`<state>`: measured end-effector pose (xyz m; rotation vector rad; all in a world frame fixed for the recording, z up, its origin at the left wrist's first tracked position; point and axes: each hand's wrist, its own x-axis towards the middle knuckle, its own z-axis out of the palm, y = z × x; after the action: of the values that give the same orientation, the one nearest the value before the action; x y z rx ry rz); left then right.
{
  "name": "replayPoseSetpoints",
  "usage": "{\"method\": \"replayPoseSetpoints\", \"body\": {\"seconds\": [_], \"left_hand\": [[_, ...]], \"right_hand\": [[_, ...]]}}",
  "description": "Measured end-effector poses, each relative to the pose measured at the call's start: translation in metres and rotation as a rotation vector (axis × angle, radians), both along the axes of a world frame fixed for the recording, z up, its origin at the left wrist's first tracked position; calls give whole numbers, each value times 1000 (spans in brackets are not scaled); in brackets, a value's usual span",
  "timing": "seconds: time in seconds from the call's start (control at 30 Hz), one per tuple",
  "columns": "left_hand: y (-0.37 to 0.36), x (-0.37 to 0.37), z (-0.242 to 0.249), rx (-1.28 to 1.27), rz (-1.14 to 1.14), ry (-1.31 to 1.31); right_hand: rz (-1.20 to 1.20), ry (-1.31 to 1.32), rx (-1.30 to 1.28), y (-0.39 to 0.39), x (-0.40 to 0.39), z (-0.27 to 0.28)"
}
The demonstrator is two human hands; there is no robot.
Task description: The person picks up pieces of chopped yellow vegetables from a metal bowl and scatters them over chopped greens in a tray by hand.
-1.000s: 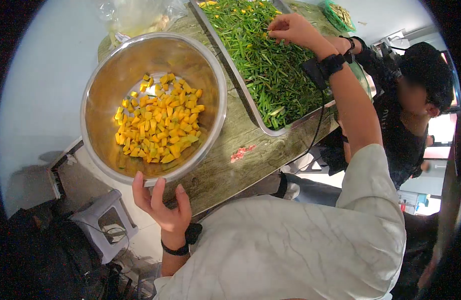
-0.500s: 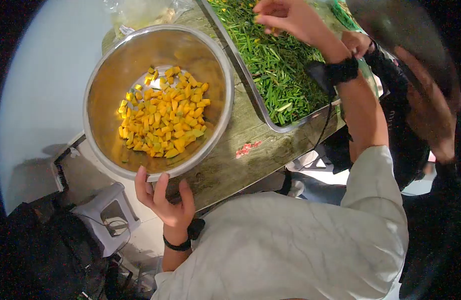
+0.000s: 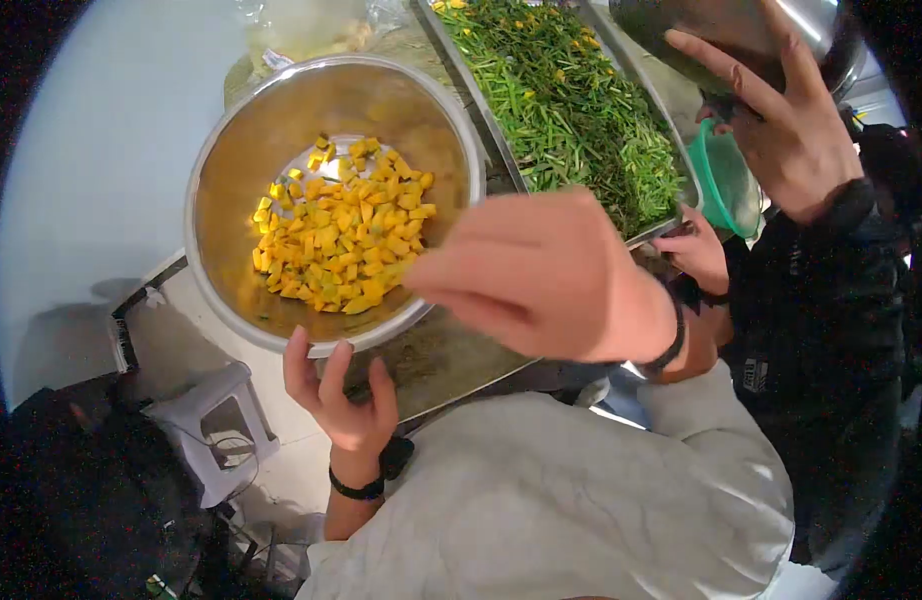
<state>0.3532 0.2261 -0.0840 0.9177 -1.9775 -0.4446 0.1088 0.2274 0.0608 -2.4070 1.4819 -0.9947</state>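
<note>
Leaving the metal tray [image 3: 473,92], the right hand [image 3: 546,275] is now at the metal bowl [image 3: 221,200], shifting work to its yellow pumpkin-like cubes [image 3: 336,245] by the surface's [image 3: 436,368] left edge; blur hides its grip. The left hand [image 3: 343,408], fingers apart, touches the rim.

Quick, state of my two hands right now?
Left hand: open, at the bowl's rim.
Right hand: closed, blurred; can't tell if it holds anything.

Bowl [image 3: 406,105] left of tray [image 3: 472,98] on table [image 3: 431,370]
</note>
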Motion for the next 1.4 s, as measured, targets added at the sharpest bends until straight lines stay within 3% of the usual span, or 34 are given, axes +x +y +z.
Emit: {"method": "replayPoseSetpoints", "body": {"seconds": [0.2, 0.5, 1.4], "left_hand": [[0, 1, -3, 3, -20, 35], [1, 2, -2, 53, 2, 15], [0, 0, -1, 29, -4, 19]], "right_hand": [[-34, -172, -7, 25, 5, -16], [-239, -178, -49, 34, -2, -28], [-131, -91, 76, 29, -1, -51]]}}
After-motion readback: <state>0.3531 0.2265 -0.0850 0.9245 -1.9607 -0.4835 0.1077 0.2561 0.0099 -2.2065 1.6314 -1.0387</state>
